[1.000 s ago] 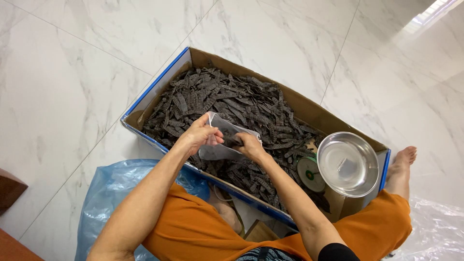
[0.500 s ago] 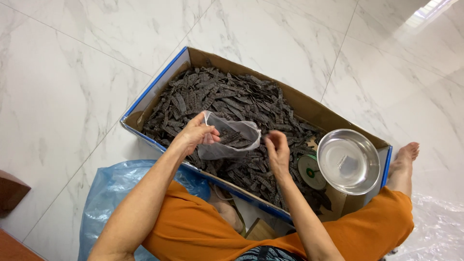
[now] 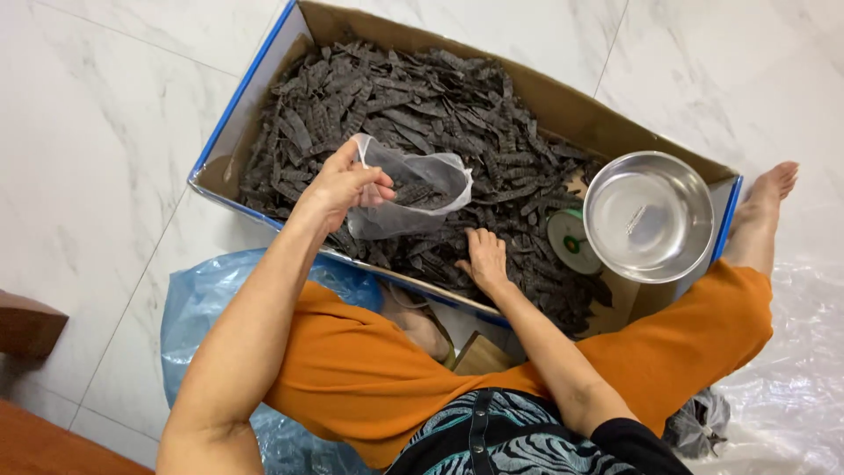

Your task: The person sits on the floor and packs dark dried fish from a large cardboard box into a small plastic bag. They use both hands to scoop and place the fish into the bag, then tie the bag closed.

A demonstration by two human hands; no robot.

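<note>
A person sits on the marble floor (image 3: pixel 97 132) with one large cardboard box (image 3: pixel 563 101) set between the knees, its outer walls edged in blue. The box is heaped with dark, ridged dried strips (image 3: pixel 413 97) — far too many to count. The left hand (image 3: pixel 343 182) is raised just above the heap, its fingers (image 3: pixel 380 186) pinched closed on the rim of one clear plastic bag (image 3: pixel 413 195), which hangs open-mouthed and already carries a few of the strips. The right hand (image 3: pixel 483 259) lies lower, palm down on the heap near the box's near wall, fingers spread and curled into the strips; whether it has hold of any cannot be told.

At the right end of the box stands one shiny steel bowl (image 3: pixel 649 215), sitting on a small scale whose green-and-white dial (image 3: pixel 570 239) peeks out just beside it — the bowl covers most of the scale and crowds that corner of the heap. Both legs are in orange trousers (image 3: pixel 352 369); one bare foot (image 3: pixel 774 186) rests just past the box's right end. A crumpled blue plastic sheet (image 3: pixel 211 299) lies under the left leg, and a clear plastic sheet (image 3: pixel 804 352) spreads on the floor at the right.
</note>
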